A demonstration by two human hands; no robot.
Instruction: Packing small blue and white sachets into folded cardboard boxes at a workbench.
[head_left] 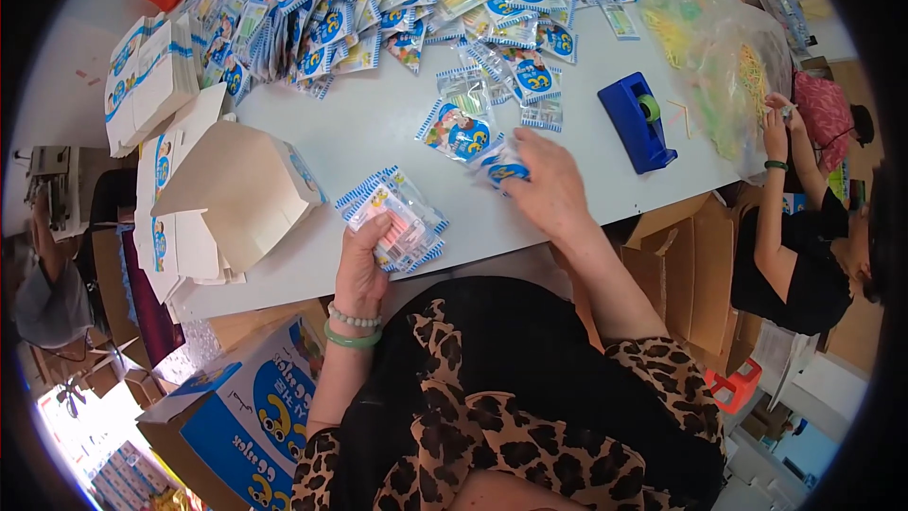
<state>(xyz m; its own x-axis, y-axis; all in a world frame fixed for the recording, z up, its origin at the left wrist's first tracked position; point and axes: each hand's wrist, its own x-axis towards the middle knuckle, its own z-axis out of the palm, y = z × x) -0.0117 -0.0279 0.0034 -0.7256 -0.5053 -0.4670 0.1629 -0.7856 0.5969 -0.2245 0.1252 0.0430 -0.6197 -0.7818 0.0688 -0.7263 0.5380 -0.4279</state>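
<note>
My left hand (359,265) is closed on a small stack of blue-and-white plastic packets (405,232), thumb on top, over the table's near edge. Pinkish sticks show through the top packet's clear side. My right hand (553,191), fingers bent, grips another blue-and-white packet (501,171) to the right of the stack. Just beyond it lies a loose packet (458,130), with a few more packets (530,80) behind. A large heap of the same packets (378,5) covers the far side of the table (369,123).
An open white carton (255,203) lies at the left near flattened cartons (151,76). On the right are a blue tape dispenser (632,123) and a clear bag of coloured sticks (724,66). A co-worker (794,246) works beyond the right edge. A big printed box (251,416) stands below left.
</note>
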